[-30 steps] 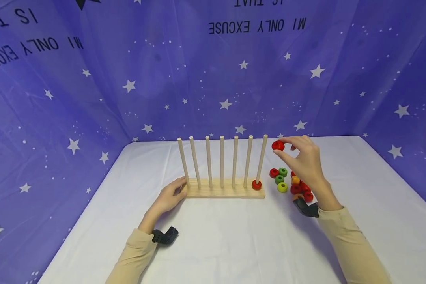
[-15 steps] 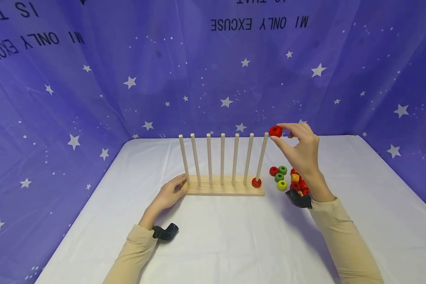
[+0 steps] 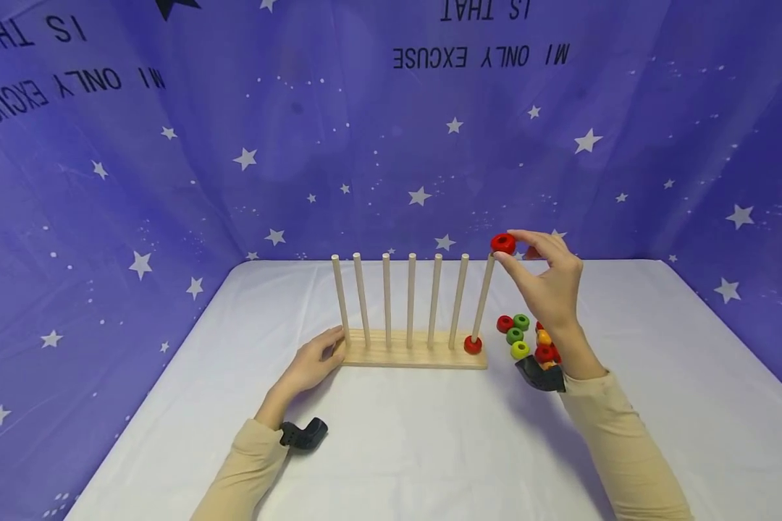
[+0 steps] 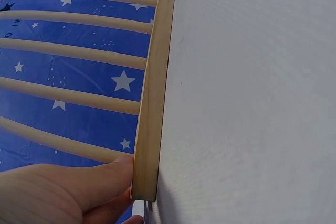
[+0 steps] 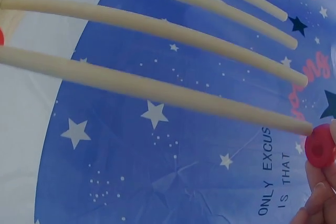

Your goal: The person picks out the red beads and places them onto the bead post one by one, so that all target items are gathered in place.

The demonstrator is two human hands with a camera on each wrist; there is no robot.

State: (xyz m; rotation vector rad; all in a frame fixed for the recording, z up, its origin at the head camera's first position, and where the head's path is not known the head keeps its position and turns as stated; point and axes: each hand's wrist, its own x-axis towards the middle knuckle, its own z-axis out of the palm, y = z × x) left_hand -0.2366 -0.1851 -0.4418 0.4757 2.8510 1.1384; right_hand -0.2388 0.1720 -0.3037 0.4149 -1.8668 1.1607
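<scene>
A wooden peg stand [image 3: 412, 354] with a row of upright pegs stands on the table. My left hand [image 3: 314, 359] grips the left end of its base; in the left wrist view the thumb [image 4: 107, 179] lies against the board near the end peg. My right hand [image 3: 550, 278] pinches a red bead [image 3: 503, 244] between thumb and fingertips, right at the tip of the rightmost peg. The right wrist view has that held red bead [image 5: 319, 148] tilted at the peg's tip, its hole showing. Another red bead [image 3: 473, 345] sits at the foot of the same peg.
Right of the stand lie loose beads: a red one [image 3: 505, 323], green ones [image 3: 515, 336] and a yellow one [image 3: 520, 350]. Several red and orange beads [image 3: 544, 352] are partly hidden behind the right wrist. A purple star-printed cloth [image 3: 365, 145] surrounds the table.
My right hand has carried the red bead up and leftward, from beside the rightmost peg to its tip. The left hand stays on the base; the head view shifts slightly.
</scene>
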